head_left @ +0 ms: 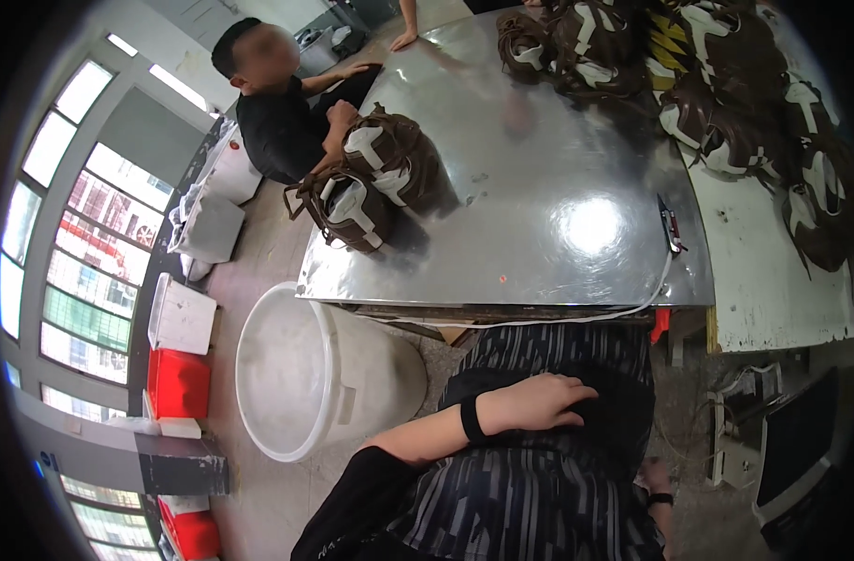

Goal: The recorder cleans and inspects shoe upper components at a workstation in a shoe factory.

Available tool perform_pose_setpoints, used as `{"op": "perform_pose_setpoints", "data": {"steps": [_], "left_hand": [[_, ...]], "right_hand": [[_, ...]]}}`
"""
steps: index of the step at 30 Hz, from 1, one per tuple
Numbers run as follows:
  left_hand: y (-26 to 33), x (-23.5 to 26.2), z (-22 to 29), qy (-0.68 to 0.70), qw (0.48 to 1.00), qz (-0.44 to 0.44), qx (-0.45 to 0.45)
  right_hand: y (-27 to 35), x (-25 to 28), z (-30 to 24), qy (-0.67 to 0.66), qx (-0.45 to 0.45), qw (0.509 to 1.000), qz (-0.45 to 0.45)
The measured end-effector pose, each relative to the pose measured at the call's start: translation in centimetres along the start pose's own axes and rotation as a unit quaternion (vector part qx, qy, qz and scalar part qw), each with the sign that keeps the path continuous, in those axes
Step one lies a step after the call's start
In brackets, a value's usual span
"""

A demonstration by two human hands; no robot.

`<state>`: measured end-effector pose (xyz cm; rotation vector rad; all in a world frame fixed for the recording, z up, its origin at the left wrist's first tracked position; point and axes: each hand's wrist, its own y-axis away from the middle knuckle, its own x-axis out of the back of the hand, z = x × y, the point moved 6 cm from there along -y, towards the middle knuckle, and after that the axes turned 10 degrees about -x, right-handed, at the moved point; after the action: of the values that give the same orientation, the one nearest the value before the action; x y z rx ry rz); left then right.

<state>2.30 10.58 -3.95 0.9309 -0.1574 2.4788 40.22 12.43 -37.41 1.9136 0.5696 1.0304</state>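
Note:
My left hand, with a black band at the wrist, lies across the front of my dark striped apron. Its fingers are loosely stretched and hold nothing. Down at my right side hangs my right hand, partly hidden, so its fingers cannot be made out. Ahead of me is a shiny metal-topped table. Two brown-and-white bags stand on its left part, apart from my hands. Near its right edge lies a small pointed hand tool with a white cord running from it.
A co-worker in black sits at the table's left, an arm by the bags. Another person's hand rests on the far edge. More brown-and-white bags crowd the far right. A white tub stands left of me; a dark screen is at right.

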Motion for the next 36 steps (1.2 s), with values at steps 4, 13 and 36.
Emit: {"op": "perform_pose_setpoints", "data": {"steps": [4,13,36], "left_hand": [[1.9,0.6,0.8,0.003,0.999,0.039,-0.020],[8.2,0.1,1.7,-0.014,0.999,0.047,-0.001],[10.2,6.1,-2.8,0.107,0.977,0.175,0.066]], "right_hand": [[9.4,7.9,-15.1,0.119,0.233,0.942,0.211],[26.1,9.3,-34.0,-0.238,0.466,0.850,0.064],[6.0,5.5,-30.3,-0.143,0.340,0.858,0.356]]}}
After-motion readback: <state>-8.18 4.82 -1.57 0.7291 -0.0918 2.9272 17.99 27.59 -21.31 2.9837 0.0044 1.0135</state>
